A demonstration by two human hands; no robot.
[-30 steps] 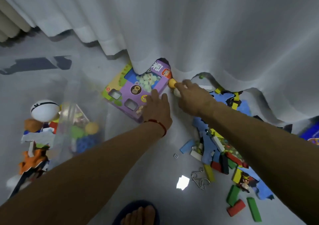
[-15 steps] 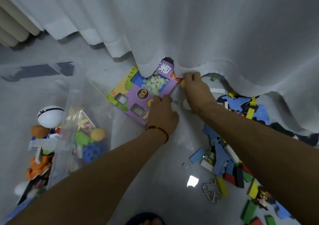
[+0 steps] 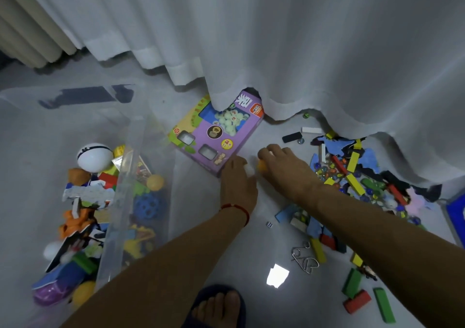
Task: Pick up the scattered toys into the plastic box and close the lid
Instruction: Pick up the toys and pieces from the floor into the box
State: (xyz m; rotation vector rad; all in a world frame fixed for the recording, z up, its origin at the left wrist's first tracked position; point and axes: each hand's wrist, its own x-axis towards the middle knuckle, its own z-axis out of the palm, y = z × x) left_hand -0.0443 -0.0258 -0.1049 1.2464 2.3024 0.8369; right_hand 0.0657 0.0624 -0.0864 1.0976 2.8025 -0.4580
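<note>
Head view shows your right hand [image 3: 284,169] low over the grey floor [image 3: 226,247], fingers curled down around a small orange ball [image 3: 261,166] that peeks out under the thumb side. Your left hand [image 3: 237,179] lies just beside it, fingers together and fairly straight, tips touching the near corner of the purple toy box [image 3: 216,131]; whether it has hold of anything I cannot tell, though a bit of white shows between your two hands. That purple box lies flat with its far end tucked under the hem of the white curtain [image 3: 276,51]. To your left stands the clear plastic box [image 3: 130,176], open, with toys inside, among them a blue gear [image 3: 148,207] and a yellowish ball [image 3: 155,182]. On your right, coloured blocks [image 3: 354,179], marbles and blue foam pieces lie scattered, with a wire puzzle [image 3: 304,258] and a small die [image 3: 269,224] nearer you.
</note>
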